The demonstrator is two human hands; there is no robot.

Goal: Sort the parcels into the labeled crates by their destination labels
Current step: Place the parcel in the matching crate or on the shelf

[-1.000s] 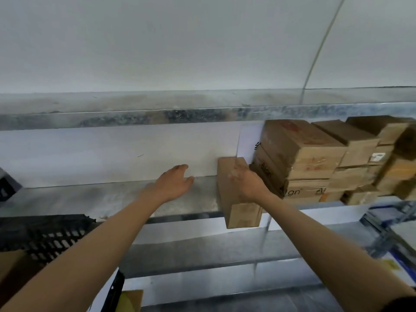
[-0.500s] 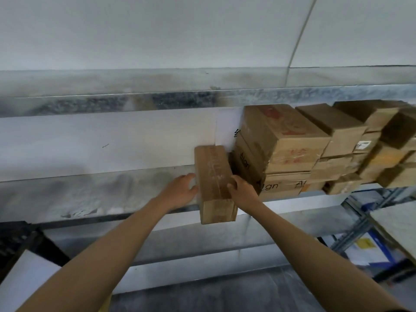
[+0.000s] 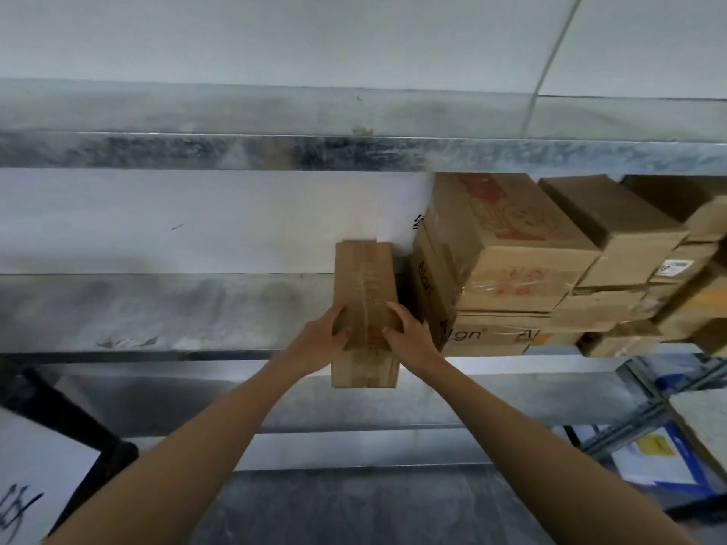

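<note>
A long narrow cardboard parcel lies on the metal shelf, its near end sticking out past the shelf's front edge. My left hand grips its left side and my right hand grips its right side, thumbs over the taped top. Right of it stands a stack of cardboard parcels, some with red print and "Align" lettering. A white paper label hangs on the wall behind, partly hidden by the stack.
An upper metal shelf runs overhead. A black crate with a white label sits at the lower left. Lower shelves and a blue-and-white item show at the lower right. The shelf left of the held parcel is bare metal.
My left hand came across from the bare shelf and closed on the parcel's left side. Both hands now hold it, and the view has shifted left and closer.
</note>
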